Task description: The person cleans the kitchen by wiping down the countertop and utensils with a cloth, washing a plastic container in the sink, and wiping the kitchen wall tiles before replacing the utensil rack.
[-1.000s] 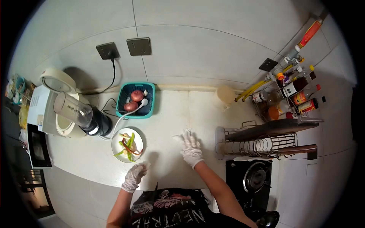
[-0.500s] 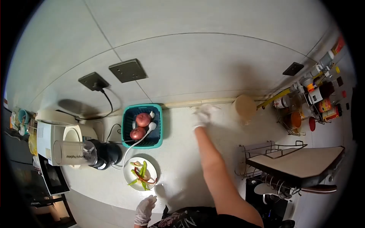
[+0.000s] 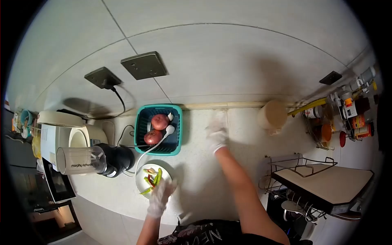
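My left hand (image 3: 160, 199), in a clear glove, is over the lower right rim of a white plate (image 3: 168, 176). On the plate lie green chilies (image 3: 159, 177) and a red chili; the fingers are partly blurred, and their grip is unclear. My right hand (image 3: 216, 136), also gloved, reaches over the white counter (image 3: 204, 171), its fingers smeared by motion. Between the hands and the wall, a teal basket (image 3: 179, 130) holds two red onions (image 3: 153, 137), garlic and a white plug.
A blender (image 3: 83, 160) lies left of the plate, beside a rice cooker (image 3: 87, 136) and a microwave (image 3: 57, 179). A beige round container (image 3: 272, 115) stands near the wall. At right are a wire rack with a cutting board (image 3: 326, 181) and bottles (image 3: 361, 121).
My left hand has moved up onto the plate's edge. My right hand has moved from mid-counter towards the wall, then slightly back. The camera view has shifted.
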Action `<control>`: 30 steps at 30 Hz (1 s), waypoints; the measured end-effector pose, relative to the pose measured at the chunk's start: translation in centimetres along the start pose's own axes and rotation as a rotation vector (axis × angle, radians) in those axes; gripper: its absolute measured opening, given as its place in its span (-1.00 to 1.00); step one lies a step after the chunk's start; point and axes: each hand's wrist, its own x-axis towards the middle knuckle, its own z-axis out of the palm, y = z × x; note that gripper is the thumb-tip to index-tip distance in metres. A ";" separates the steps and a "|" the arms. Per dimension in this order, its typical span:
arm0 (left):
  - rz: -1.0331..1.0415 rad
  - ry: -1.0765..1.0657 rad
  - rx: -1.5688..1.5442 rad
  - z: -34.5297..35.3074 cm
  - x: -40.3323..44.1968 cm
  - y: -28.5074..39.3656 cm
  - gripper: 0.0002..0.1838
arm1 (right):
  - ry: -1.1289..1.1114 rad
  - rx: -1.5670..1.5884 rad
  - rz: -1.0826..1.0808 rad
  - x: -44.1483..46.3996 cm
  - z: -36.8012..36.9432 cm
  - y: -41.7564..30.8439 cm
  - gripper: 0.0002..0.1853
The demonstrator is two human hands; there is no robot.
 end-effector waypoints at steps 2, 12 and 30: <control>-0.184 0.045 -0.537 0.4 5.2 -0.2 -0.66 | 0.106 0.481 -0.225 -3.6 4.1 -3.0 -0.52; -0.830 0.309 -1.917 1.2 13.2 -4.1 -0.72 | -0.109 0.981 0.085 -11.1 -11.2 -2.3 -0.52; -0.926 0.571 -1.871 -6.7 3.8 2.3 -0.61 | -0.250 -0.005 -0.788 2.4 -3.3 -16.7 -0.51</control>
